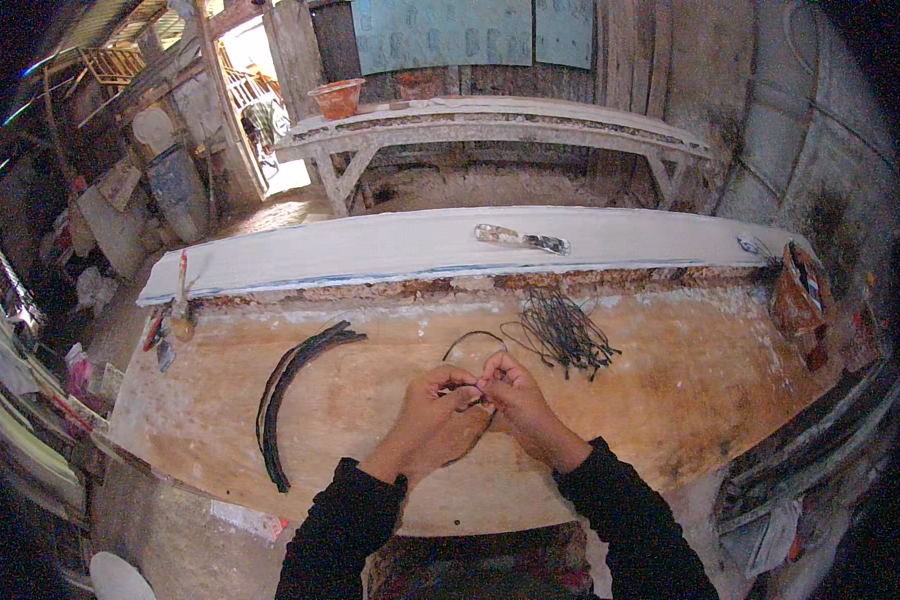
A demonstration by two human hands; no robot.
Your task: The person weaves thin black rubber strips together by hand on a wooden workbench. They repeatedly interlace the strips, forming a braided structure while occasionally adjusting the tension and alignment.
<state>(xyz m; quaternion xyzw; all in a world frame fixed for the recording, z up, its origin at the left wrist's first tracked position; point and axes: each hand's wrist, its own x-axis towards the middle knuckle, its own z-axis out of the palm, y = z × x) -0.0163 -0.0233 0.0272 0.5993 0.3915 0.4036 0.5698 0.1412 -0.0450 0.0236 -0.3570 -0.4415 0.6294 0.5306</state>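
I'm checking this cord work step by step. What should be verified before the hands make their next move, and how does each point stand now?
1. Both hands on the cord: left hand and right hand pinch the thin dark cord together. Ok.
2. Cord loop free of the cord pile: looks apart. Ok.
3. Knot or twist at the fingertips: hidden. Cannot tell.
4. Bundle of dark strips away from the hands: ok.
5. Bare bench around the hands: ok.
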